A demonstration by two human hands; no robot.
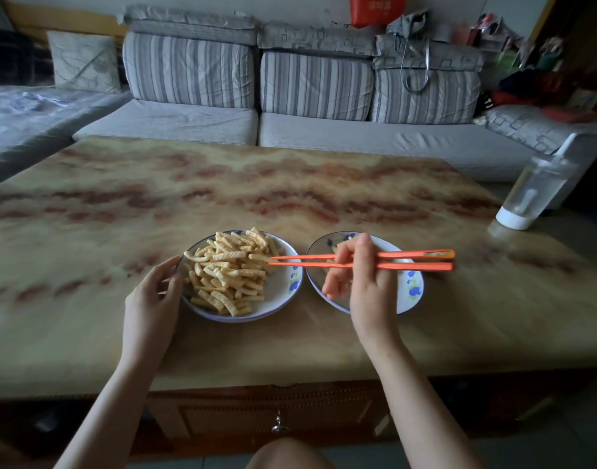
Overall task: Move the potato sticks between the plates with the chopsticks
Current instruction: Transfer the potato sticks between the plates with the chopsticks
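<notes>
- The right hand (361,282) covers most of the shallow white, blue-rimmed right plate (412,292), so only a few pale sticks show at its far rim; how many lie there cannot be told
- That hand pinches the pair of long orange plastic chopsticks (412,260) between thumb and curled fingers; the chopsticks lie nearly level, with their thick ends out to the right
- Their thin tips reach across to the white, blue-flowered left plate (285,292) and meet the right edge of the heap; whether a stick is caught between them is too fine to see
- The crinkle-cut yellow potato sticks (227,272) are piled on the left plate, filling most of it
- The left hand (155,292) holds that plate's left rim, thumb along the edge and fingers curled in beside it; the rim under the fingers is hidden
- The two plates sit just beside each other on the glossy beige, red-veined marble-look table (290,184)
- A clear plastic bottle (535,194) with a white end stands near the table's right edge, with no label legible
- On the grey striped fabric sofa (317,86) rests a red bag (371,8), cut off by the top edge; its pale characters are too blurred to read
</notes>
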